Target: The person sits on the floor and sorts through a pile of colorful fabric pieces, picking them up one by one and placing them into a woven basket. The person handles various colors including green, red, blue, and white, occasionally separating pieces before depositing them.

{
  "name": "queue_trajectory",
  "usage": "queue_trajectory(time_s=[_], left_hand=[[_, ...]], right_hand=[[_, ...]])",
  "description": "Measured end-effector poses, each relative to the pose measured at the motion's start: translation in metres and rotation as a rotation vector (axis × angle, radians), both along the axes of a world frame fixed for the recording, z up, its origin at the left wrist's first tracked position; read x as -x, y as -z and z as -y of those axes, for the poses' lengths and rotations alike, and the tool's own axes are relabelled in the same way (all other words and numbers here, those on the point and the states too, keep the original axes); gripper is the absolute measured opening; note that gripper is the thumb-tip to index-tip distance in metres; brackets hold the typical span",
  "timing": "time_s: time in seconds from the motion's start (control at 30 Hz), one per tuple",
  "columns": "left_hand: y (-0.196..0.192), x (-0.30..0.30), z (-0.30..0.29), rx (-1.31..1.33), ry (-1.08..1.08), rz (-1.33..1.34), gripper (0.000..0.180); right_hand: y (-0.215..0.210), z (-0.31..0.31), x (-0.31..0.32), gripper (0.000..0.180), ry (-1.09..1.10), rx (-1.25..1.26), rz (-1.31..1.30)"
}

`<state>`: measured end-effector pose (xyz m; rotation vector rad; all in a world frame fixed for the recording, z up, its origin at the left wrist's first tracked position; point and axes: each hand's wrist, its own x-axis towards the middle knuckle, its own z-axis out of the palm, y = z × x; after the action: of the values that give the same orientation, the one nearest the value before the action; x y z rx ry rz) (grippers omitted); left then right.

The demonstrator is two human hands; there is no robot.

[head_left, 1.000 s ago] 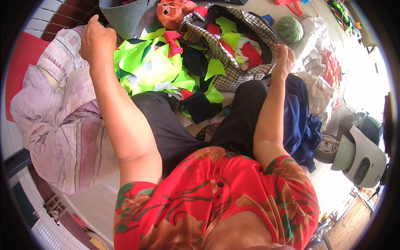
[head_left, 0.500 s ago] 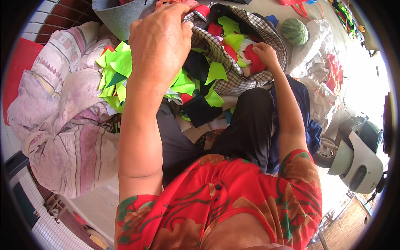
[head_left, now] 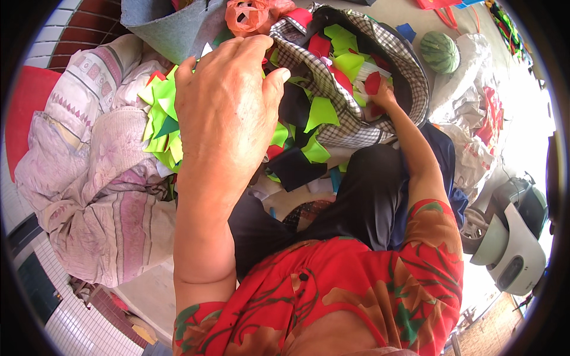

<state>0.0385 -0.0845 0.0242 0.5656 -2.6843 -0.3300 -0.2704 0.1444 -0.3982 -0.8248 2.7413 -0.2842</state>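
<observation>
A checked cloth bag [head_left: 350, 133] lies open in front of my knees, filled with green, red, black and white fabric scraps. My right hand [head_left: 383, 98] reaches inside it from the right, fingers closed on a red fabric scrap [head_left: 372, 83]; some fingertips are hidden. Above the scrap pile, left of the bag's mouth, my left hand [head_left: 228, 110] is raised palm down with thumb and fingers apart, holding nothing visible. Bright green scraps [head_left: 160, 118] are heaped beyond its left side, and a black scrap [head_left: 292, 169] lies by the bag's near edge.
A patterned, stained blanket [head_left: 98, 154] is bunched at left. At the back stand a grey felt-like container [head_left: 169, 29] and an orange plastic bag [head_left: 246, 16]. A watermelon [head_left: 439, 52] and crumpled white sacks [head_left: 466, 89] lie at right, with a grey-white wheeled object [head_left: 513, 237] nearer.
My left hand has come away from the bag's rim, and its fingers have spread. My right hand has shifted lower inside the bag with the red scrap. The whole view has shifted slightly.
</observation>
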Motion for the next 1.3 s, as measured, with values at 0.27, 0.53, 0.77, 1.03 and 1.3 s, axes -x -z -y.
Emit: queue_trajectory(time_s=[0.27, 0.53, 0.77, 1.03, 1.3], left_hand=[[0.006, 0.003, -0.003, 0.028, 0.023, 0.02, 0.031], [0.0, 0.006, -0.006, -0.007, 0.035, 0.054, 0.03], [-0.001, 0.003, -0.003, 0.027, 0.003, 0.086, 0.03], [0.002, 0.003, -0.001, 0.027, 0.014, 0.071, 0.032], [0.002, 0.003, -0.005, 0.011, 0.002, 0.059, 0.032]], right_hand=[[-0.01, -0.001, -0.014, 0.026, -0.102, -0.353, 0.194], [-0.079, 0.043, -0.049, 0.036, -0.448, -0.131, -0.149], [-0.04, 0.103, -0.061, 0.059, -0.271, 0.042, 0.216], [0.008, 0.104, -0.113, 0.05, 0.039, -0.081, 0.307], [-0.044, 0.069, -0.059, 0.041, -0.033, -0.115, 0.732]])
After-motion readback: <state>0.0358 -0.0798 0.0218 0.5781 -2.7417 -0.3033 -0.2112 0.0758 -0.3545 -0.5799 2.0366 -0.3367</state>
